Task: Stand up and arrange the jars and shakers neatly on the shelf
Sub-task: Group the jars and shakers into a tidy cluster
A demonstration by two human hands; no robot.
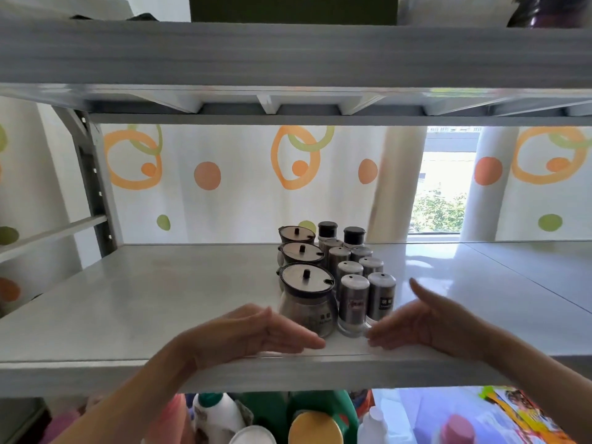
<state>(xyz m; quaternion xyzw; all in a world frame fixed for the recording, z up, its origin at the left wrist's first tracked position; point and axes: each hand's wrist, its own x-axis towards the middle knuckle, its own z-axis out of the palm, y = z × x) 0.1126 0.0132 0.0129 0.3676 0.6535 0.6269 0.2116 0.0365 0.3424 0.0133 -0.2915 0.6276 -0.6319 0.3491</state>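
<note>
Found the job close to done. Counted three lidded jars (302, 253) upright in one file along the 9 o'clock flank of the group, with the nearest jar (307, 299) at the 7 o'clock corner. Counted steel shakers (339, 256) upright in two files just beside them, toward 3 o'clock, packed close, with two black-capped shakers (327, 230) closing the rows at 12 o'clock. Saw none lying on its side (not one tipped, as far as the view showed). Placed the whole group near the middle of the shelf (128, 315), a little toward its front edge.

Noted the left hand (250, 331) at 7 o'clock of the group: released, fingers straight and together, set edge-down on the shelf, fingertips just in front of the nearest jar's base. Could not tell whether touching the glass or just apart. Noted the right hand (426, 322) at 5 o'clock, likewise released and grasping nothing, fingers straight, tips just beside the foot of the front shakers (354, 299), thumb raised toward 12 o'clock.

Judged the standing-up finished and the arranging all but finished. Read the two flat hands, facing one another across the front row, as a last squaring of that row. Left to do, at most: nudging the nearest jar and front shakers level with each other. Worth care with the tall, narrow shakers, likely to topple under a high push; better pressed low, near the foot.
</note>
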